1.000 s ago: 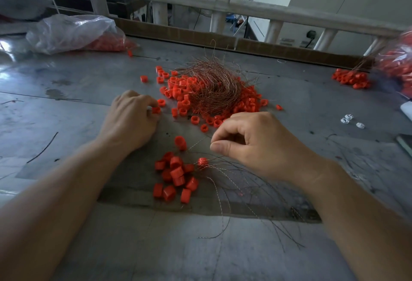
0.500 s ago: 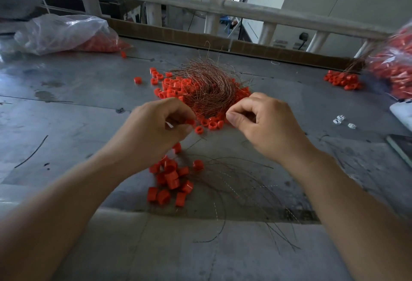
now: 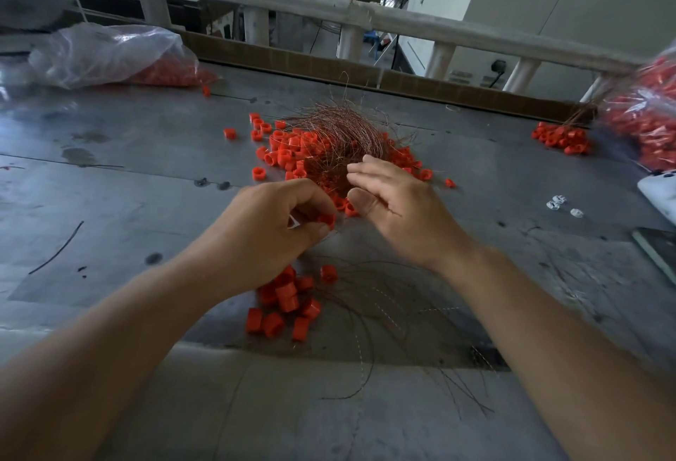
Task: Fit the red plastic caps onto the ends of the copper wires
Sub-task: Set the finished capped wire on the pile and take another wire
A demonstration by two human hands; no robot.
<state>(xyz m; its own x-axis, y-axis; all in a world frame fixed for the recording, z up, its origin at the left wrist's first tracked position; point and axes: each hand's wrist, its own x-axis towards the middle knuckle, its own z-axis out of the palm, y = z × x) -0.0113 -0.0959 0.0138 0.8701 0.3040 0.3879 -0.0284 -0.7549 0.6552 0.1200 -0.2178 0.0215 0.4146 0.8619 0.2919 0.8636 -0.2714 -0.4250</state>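
A tangled bundle of copper wires (image 3: 338, 135) lies on the grey table amid several loose red caps (image 3: 283, 153). My left hand (image 3: 274, 230) pinches one red cap (image 3: 326, 220) between thumb and fingers, just in front of the bundle. My right hand (image 3: 398, 204) hovers beside it with fingers spread and relaxed, fingertips at the near edge of the wire bundle, holding nothing I can see. A small heap of red caps (image 3: 285, 299) with thin wires (image 3: 384, 299) trailing right lies under my left wrist.
A clear bag of red caps (image 3: 109, 54) sits at the back left, another bag (image 3: 643, 113) at the right edge beside a small red pile (image 3: 561, 137). A wooden rail (image 3: 329, 10) borders the table's far side. Small white pieces (image 3: 558, 202) lie right.
My left hand lifted from the table with a red cap and came to the middle. My right hand moved forward to the wire bundle and opened its fingers.
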